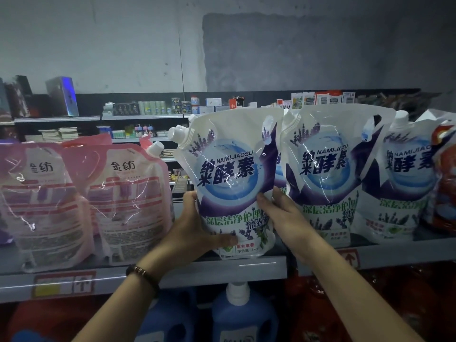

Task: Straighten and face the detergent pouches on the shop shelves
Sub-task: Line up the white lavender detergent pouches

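While I've got it by both sides, the white and purple pouch (229, 174) stands upright at the front of the grey shelf (197, 271), label facing me, spout up at the top left. My left hand (195, 233) wraps its lower left, thumb across the front. My right hand (281, 215) grips the right edge, fingers tucked behind. Matching pouches (328, 169) sit just to the right, pink pouches (128, 193) to the left. Blue bottles (241, 314) stand below. Behind is a patchy grey wall (123, 45) and more stocked shelves (143, 117).
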